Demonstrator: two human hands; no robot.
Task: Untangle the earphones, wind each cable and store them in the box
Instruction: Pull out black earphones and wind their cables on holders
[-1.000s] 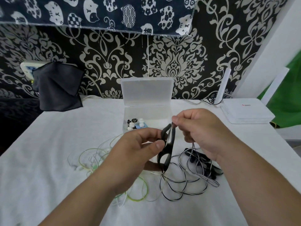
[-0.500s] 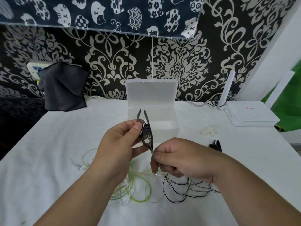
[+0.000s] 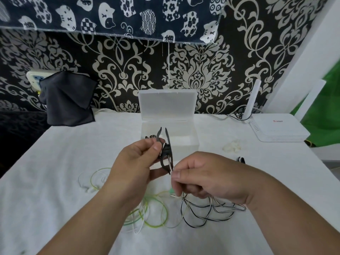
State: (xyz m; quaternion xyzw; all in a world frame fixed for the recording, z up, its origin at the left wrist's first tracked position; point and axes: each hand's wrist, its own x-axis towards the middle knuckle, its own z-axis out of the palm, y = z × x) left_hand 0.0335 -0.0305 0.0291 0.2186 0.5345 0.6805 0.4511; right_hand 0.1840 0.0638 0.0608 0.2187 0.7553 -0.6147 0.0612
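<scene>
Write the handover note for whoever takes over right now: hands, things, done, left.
Left hand pinches the black earphones, held up before the open box.
Right hand pinches their black cable just below; the rest lies in loose loops on the table.
Green earphones lie loose under the left arm.
Done: no cable in the box; none visibly wound.
Left: wind both, store both.

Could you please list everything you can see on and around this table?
box: one, clear, lid open, back centre of table
earphones: one pair, black, held above table
cable: one, black-and-white, looped on table under right hand
green cable: one, green, on table by left forearm
cloth: one, dark grey, back left
router: one, white, back right
wad: one, white, right of box
left hand: pinches earphones
right hand: pinches cable
</scene>
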